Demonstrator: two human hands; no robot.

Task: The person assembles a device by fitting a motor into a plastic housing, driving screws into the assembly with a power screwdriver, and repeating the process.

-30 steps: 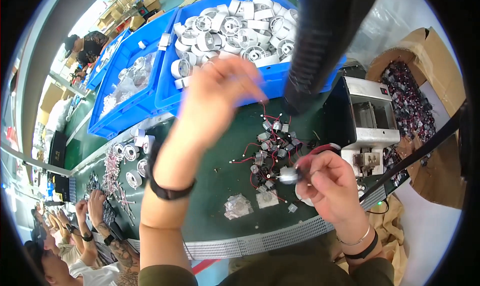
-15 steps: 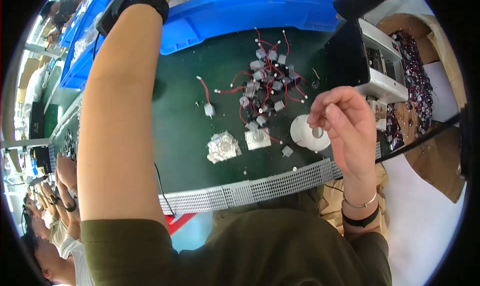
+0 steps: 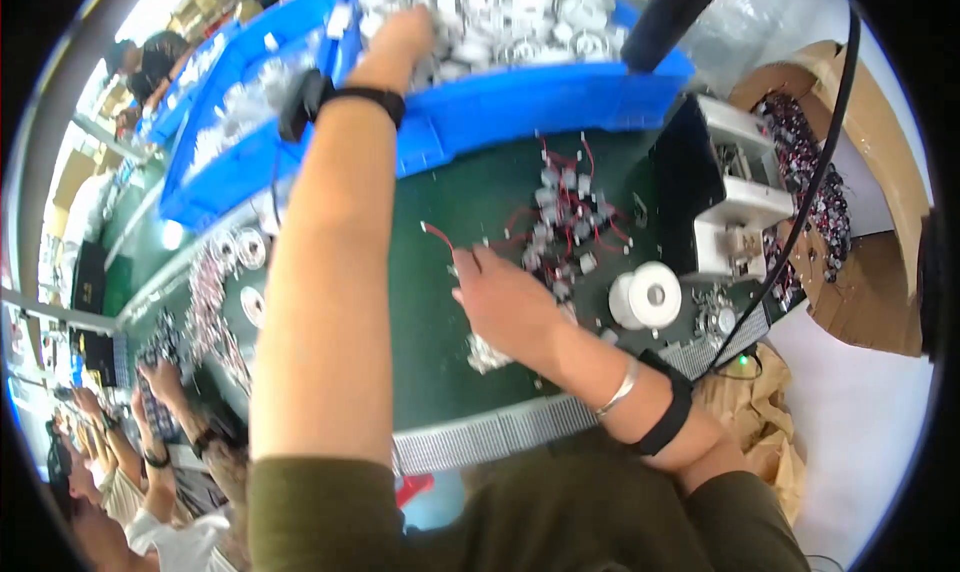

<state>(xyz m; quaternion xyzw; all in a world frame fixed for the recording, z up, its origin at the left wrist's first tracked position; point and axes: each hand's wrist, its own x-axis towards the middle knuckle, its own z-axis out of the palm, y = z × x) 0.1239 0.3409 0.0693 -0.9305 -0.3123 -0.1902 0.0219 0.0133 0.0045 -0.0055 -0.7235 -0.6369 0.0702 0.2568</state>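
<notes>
My left hand (image 3: 405, 34) reaches far up into a blue bin (image 3: 520, 102) full of white round parts (image 3: 520, 17); its fingers are buried among them. A black band sits on that wrist. My right hand (image 3: 500, 297) lies low over the green table (image 3: 430, 322), fingertips on a small grey part with a red wire (image 3: 437, 236). Whether the fingers pinch it does not show. A white round part (image 3: 645, 294) lies on the table just right of that hand. A pile of grey parts with red wires (image 3: 565, 232) lies beyond the hand.
A grey and white bench machine (image 3: 735, 197) stands right of the pile, with a black cable (image 3: 810, 202) across it. A cardboard box (image 3: 880, 172) of small parts is at far right. A second blue bin (image 3: 215, 162) lies left. Other people's hands (image 3: 150, 412) work at lower left.
My right hand let go of the white round part, which now lies on the table, and moved left to the wired part. My left arm stays stretched into the bin.
</notes>
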